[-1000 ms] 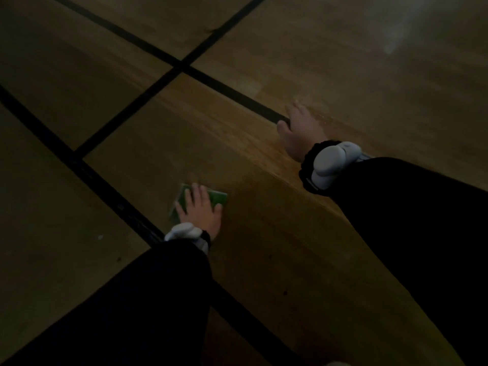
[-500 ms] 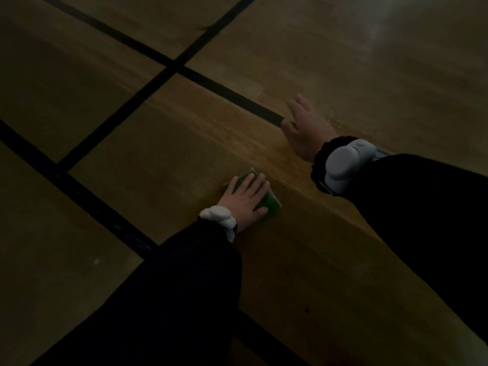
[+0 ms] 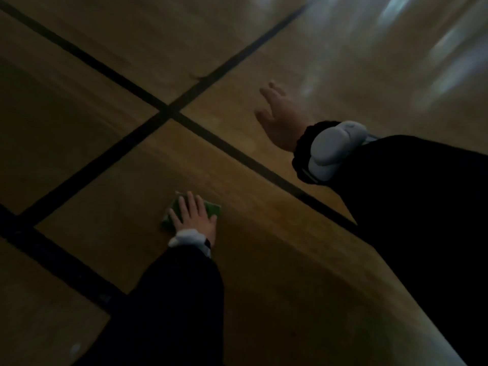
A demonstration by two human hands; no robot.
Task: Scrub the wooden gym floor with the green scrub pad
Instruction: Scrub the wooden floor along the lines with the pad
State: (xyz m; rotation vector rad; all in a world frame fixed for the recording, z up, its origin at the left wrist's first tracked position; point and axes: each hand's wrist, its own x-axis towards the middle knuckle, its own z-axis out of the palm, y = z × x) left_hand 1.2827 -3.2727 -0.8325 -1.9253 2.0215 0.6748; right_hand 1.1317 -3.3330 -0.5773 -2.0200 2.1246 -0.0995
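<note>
Your left hand [image 3: 194, 220] lies flat on the pad [image 3: 211, 208], fingers straight and spread, pressing it to the floor [image 3: 111, 207]. Green shows past your fingertips and off both sides of the hand, so the pad sits under the palm and fingers, flat on the wood. Your thumb points out to the side, near the pad's edge.

Your right hand [image 3: 281, 120] is well apart from the left, further out and to the side. Its fingers are loose and spread, holding nothing. It is blurred, and you cannot tell from this view whether it touches the floor or hangs just above it. A grey tracker [image 3: 334, 147] sits on that wrist; a pale cuff [image 3: 186, 237] shows at the left wrist.

Black lines [image 3: 163, 112] cross ahead of your left hand, and one of them runs on between your two hands. Another line passes to the outside of your left forearm. The pad sits inside the panel these lines bound.

As for progress, judge it as mid-scrub. The pad is down and loaded, which is the working posture. The wood shows no foam, no wet streak and no clear boundary between cleaned and uncleaned boards; the light is dim and the far floor only shows pale glare. So what is done cannot be read off the surface. What is left looks like most of the visible floor: the rest of this panel around your hand, then the panels beyond the lines.
</note>
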